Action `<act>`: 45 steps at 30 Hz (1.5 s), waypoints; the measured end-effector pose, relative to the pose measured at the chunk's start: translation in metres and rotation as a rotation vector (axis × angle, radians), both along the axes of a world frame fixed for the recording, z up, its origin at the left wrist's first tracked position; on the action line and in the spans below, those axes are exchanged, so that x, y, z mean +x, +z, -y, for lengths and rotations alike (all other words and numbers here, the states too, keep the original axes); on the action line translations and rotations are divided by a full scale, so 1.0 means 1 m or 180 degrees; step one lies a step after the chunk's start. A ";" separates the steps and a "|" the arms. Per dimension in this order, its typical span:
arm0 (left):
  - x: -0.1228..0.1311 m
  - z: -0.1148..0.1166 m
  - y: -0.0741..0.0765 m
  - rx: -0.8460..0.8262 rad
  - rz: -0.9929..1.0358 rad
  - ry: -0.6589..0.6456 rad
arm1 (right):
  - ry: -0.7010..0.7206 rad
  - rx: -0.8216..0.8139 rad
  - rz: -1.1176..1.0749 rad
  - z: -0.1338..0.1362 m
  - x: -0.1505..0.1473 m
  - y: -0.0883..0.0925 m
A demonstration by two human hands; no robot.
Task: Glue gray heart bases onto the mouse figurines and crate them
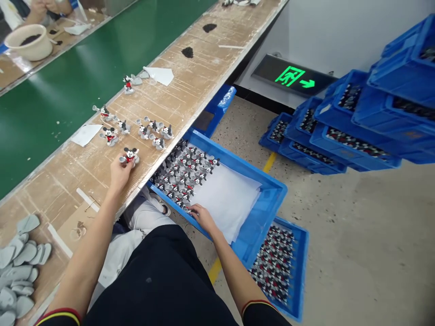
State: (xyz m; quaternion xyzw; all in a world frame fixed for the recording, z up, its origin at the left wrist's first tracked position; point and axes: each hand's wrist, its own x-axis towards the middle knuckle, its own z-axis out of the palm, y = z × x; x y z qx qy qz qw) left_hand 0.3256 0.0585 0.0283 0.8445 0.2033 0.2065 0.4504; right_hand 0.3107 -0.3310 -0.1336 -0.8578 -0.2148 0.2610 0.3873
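Observation:
My left hand [121,171] is closed around the lower part of a Mickey Mouse figurine [130,155] at the workbench edge. Over the blue crate [272,190], my right hand [203,216] has its fingertips at a figurine [186,208] in the nearest row; whether it grips that one is hard to make out. Rows of similar figurines [183,170] fill the crate's left part, beside white sheets [224,194]. Several more figurines [158,142] stand on the bench just beyond my left hand.
Grey flat pieces [20,267] are heaped at the bench's near left. A green conveyor belt [74,68] runs alongside. Another filled crate [299,271] sits below on the floor, and stacked blue crates [356,145] stand at the right. Across the belt are a person's hands [41,9].

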 end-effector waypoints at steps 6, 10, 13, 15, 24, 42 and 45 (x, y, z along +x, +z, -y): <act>-0.095 0.061 0.020 -0.0485 -0.0084 -0.0220 | -0.0223 0.0207 0.0213 0.002 -0.002 0.001; -0.147 0.102 0.001 -0.1451 -0.0150 -0.0527 | -0.0816 0.0484 0.0571 -0.007 -0.025 0.021; -0.172 0.120 -0.019 -0.1724 -0.0231 -0.0707 | -0.0912 0.0837 0.0659 -0.026 -0.058 0.058; -0.182 0.127 -0.026 -0.1693 -0.0332 -0.0879 | -0.0735 0.1115 0.0584 -0.041 -0.081 0.087; -0.179 0.143 -0.001 -0.1115 -0.0580 -0.1873 | 0.0188 0.1515 -0.0052 -0.050 -0.094 0.145; 0.089 0.070 -0.007 0.0538 0.0483 -0.0500 | -0.1728 0.0684 0.0203 0.060 0.012 0.028; 0.102 0.069 -0.016 0.0550 0.0471 -0.0701 | -0.1709 0.0555 0.0089 0.058 0.009 0.001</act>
